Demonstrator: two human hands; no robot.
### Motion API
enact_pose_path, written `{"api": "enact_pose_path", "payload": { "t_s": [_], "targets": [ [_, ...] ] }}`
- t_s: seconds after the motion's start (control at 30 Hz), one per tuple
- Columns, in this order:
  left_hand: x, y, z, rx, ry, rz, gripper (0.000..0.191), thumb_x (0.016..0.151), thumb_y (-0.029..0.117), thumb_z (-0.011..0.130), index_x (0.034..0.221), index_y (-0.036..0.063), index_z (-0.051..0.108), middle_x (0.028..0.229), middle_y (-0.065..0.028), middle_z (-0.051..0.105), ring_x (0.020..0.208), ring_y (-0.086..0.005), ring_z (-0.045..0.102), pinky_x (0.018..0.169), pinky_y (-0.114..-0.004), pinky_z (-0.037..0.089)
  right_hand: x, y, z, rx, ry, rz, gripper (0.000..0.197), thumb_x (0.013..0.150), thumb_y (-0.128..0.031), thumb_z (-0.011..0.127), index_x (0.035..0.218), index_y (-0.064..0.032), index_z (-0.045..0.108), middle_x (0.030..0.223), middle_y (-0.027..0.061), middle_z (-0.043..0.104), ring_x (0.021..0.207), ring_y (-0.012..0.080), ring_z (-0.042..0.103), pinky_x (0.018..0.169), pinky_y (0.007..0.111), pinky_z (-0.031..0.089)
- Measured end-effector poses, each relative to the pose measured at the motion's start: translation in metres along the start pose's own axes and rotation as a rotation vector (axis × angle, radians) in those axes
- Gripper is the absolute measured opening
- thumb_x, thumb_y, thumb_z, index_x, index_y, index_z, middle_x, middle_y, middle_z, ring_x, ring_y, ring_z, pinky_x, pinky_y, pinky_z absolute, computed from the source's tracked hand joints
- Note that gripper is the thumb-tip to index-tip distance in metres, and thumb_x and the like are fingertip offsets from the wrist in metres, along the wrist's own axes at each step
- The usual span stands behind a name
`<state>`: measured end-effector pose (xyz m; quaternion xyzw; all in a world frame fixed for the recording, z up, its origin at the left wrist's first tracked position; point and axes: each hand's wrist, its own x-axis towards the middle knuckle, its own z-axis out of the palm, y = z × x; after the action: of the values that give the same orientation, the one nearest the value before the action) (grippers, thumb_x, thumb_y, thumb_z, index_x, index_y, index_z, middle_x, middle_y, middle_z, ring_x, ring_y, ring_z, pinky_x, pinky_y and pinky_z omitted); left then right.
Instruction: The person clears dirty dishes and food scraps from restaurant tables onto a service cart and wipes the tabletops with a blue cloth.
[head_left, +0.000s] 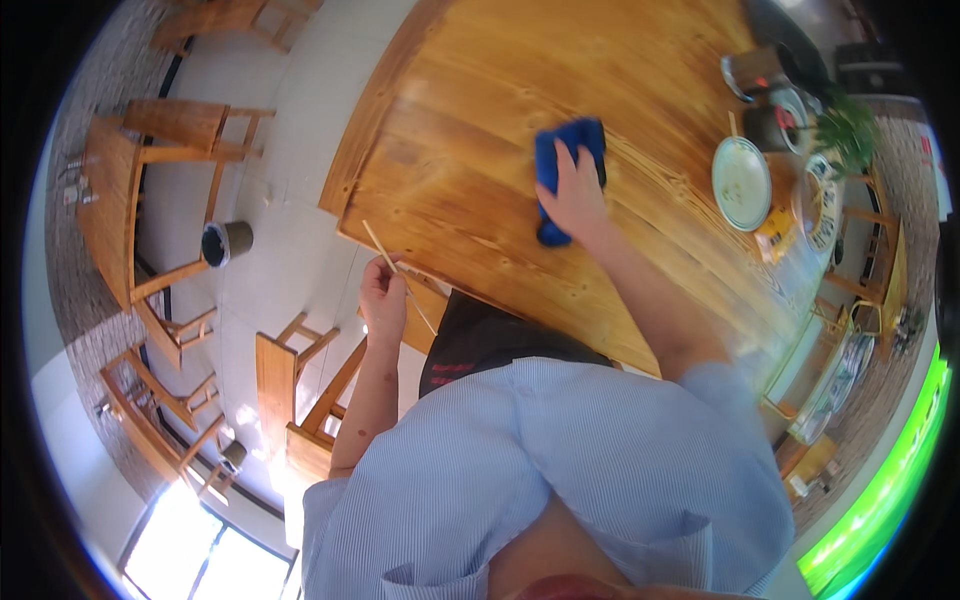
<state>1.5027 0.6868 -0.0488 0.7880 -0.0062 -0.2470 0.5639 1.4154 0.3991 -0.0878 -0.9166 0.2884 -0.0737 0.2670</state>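
Observation:
My right hand presses a folded blue cloth against the top of a wooden table, its fingers spread over the fabric. By the table's near left edge, my left hand pinches a thin wooden stick, which looks like a chopstick. The stick slants across the fingers, one end up past the table edge and the other down toward my dark trousers. Part of the cloth is hidden beneath my right hand.
On the table's right stand a soiled plate, a yellow packet, a patterned dish, a dark container and a green plant. A trolley holds dishes at right. Wooden benches and a waste bin are at left.

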Motion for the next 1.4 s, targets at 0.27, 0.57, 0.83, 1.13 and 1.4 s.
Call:
{"api": "enact_pose_path", "payload": {
  "t_s": [0.27, 0.57, 0.83, 1.13, 1.4],
  "targets": [
    [0.009, 0.03, -0.059, -0.159, 0.225, -0.19, 0.028, 0.078, 0.003, 0.045, 0.106, 0.0033, 0.052, 0.074, 0.0005, 0.047, 0.063, -0.0052, 0.043, 0.054, -0.018, 0.036, 0.083, -0.169, 0.063, -0.247, -0.49, -0.396, 0.046, 0.078, -0.034, 0.052, 0.122, -0.0238, 0.041, 0.114, 0.0107, 0.046, 0.098, 0.0275, 0.046, 0.077, 0.041, 0.041],
    [0.073, 0.029, -0.015, -0.253, -0.066, -0.068, 0.021, 0.081, 0.002, 0.041, 0.099, 0.0019, 0.052, 0.065, -0.0002, 0.045, 0.049, -0.0052, 0.039, 0.044, -0.018, 0.031, 0.005, -0.12, 0.058, -0.042, -0.399, -0.627, 0.032, 0.071, -0.018, 0.057, 0.102, -0.0271, 0.057, 0.104, 0.0008, 0.05, 0.093, 0.024, 0.048, 0.071, 0.037, 0.042],
    [0.174, 0.056, 0.096, -0.212, -0.362, -0.065, 0.021, 0.083, 0.007, 0.04, 0.101, 0.0017, 0.05, 0.059, -0.0032, 0.05, 0.042, -0.0065, 0.039, 0.036, -0.019, 0.029, 0.049, 0.034, -0.038, -0.112, 0.129, 0.283, 0.051, 0.073, -0.016, 0.06, 0.121, -0.0184, 0.044, 0.119, 0.0138, 0.043, 0.101, 0.0353, 0.045, 0.084, 0.042, 0.043],
    [0.268, 0.084, 0.143, -0.054, -0.441, -0.151, 0.021, 0.085, 0.007, 0.037, 0.101, 0.0002, 0.048, 0.059, -0.0097, 0.053, 0.036, -0.0115, 0.044, 0.031, -0.024, 0.036, 0.213, 0.18, -0.068, -0.246, 0.54, 0.422, 0.056, 0.075, -0.025, 0.06, 0.126, -0.0107, 0.038, 0.113, 0.0241, 0.043, 0.101, 0.0392, 0.044, 0.084, 0.047, 0.04],
    [0.252, 0.096, 0.143, -0.091, -0.361, -0.271, 0.018, 0.083, 0.003, 0.037, 0.097, 0.0007, 0.048, 0.056, -0.0109, 0.054, 0.036, -0.0131, 0.047, 0.032, -0.024, 0.039, 0.447, 0.143, -0.085, -0.075, 0.299, 0.315, 0.048, 0.07, -0.03, 0.061, 0.112, -0.0101, 0.046, 0.096, 0.0174, 0.059, 0.092, 0.0327, 0.057, 0.08, 0.045, 0.043]
  ]
}}
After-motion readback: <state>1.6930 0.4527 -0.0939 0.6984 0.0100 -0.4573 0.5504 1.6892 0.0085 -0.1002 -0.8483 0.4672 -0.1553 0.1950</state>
